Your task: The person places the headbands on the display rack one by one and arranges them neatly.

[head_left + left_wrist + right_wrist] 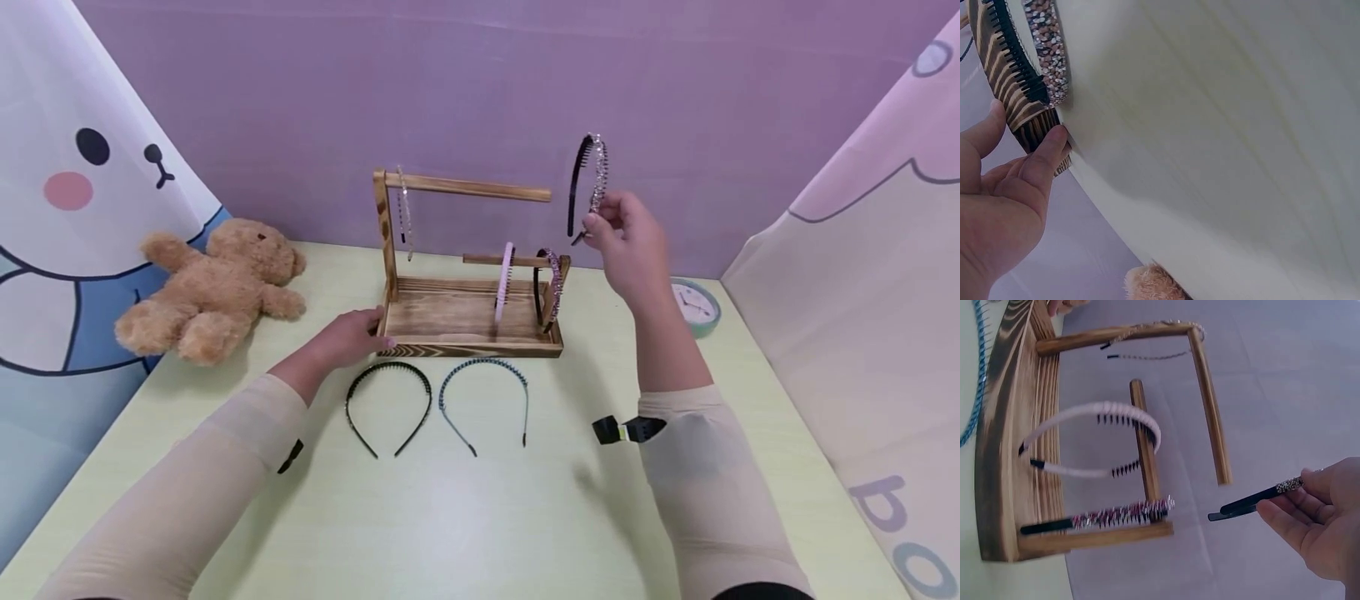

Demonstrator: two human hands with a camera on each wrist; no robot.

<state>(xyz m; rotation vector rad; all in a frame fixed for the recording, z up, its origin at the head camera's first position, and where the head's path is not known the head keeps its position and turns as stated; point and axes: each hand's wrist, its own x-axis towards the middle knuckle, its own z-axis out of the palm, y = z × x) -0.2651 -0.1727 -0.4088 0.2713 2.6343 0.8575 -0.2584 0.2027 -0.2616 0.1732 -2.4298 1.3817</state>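
Note:
My right hand pinches a black headband with sparkling stones by one side, in the air right of the upper bar's free end. My left hand grips the left end of a wooden headband rack; in the left wrist view its fingers hold the tray's corner. A thin headband hangs at the left of the upper bar. On the lower bar hang a pale pink headband and, at its right end, a pink-purple jewelled headband.
A black headband and a blue headband lie on the table just before the rack. To the left is a brown teddy bear. A round green clock sits behind my right forearm. Purple cloth hangs behind.

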